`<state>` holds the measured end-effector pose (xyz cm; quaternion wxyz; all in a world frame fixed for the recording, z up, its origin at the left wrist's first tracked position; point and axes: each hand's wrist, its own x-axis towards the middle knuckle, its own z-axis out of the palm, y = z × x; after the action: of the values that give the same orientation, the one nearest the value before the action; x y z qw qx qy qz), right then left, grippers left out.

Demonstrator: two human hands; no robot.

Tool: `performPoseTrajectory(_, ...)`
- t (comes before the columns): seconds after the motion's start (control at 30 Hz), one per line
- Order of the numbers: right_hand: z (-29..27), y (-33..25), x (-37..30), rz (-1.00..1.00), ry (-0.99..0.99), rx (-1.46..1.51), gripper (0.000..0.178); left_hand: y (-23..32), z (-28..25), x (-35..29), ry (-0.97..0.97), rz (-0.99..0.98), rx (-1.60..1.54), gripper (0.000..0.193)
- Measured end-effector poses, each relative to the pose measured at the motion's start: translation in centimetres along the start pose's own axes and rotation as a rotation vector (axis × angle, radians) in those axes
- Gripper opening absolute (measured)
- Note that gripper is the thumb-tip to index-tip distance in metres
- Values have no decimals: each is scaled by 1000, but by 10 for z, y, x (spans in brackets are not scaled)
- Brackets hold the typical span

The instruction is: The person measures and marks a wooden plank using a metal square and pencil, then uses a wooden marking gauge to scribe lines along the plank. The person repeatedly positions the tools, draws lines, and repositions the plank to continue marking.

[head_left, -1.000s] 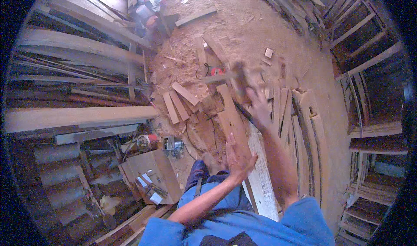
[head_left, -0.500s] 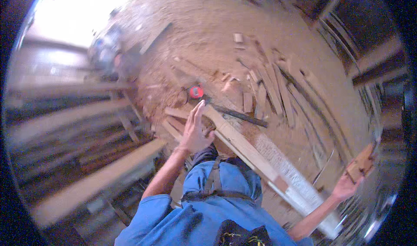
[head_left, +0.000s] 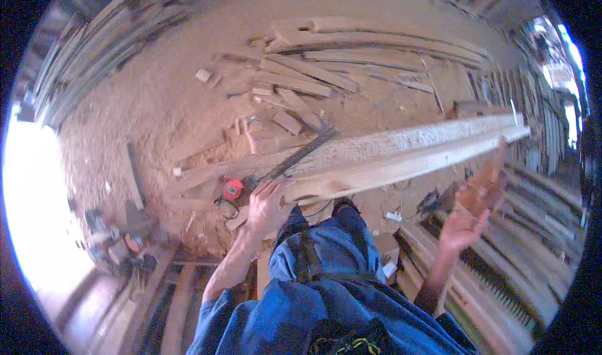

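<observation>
A long pale timber beam (head_left: 376, 170) lies crosswise in front of my legs, its left end close to me. My left hand (head_left: 268, 204) is at that end, its fingers bent over the wood. To the right, my right hand (head_left: 463, 228) holds up a brown piece of wood (head_left: 481, 193), blurred, with the thumb along its near side. The piece is apart from the beam. A red tape measure (head_left: 232, 188) lies just left of my left hand. Beyond the beam's left end rests a narrow dark bar (head_left: 301, 151), slanting away.
Scrap boards (head_left: 295, 82) and longer slabs (head_left: 389, 38) lie on the sawdust-covered floor beyond. Stacked planks (head_left: 539, 211) are at the right, more timber (head_left: 113, 48) at the far left. A blurred power tool (head_left: 116, 242) sits at the left near a bright opening (head_left: 37, 204).
The view has turned to the right. My left hand, which was raised with fingers stretched, has come down onto the beam's end. The brown piece stays in my right hand.
</observation>
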<state>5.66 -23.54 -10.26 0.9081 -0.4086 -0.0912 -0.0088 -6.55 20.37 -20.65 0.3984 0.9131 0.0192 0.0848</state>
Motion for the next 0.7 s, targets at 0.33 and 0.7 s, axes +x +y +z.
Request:
performPoseTrajectory(0.33,74,160,-126,308,978,-406,63,31,83,54,-61,213,-144,50)
performPoseTrajectory(0.7,192,237,-121,353,686,-528,86,-3,78,59,-401,173,-303,44)
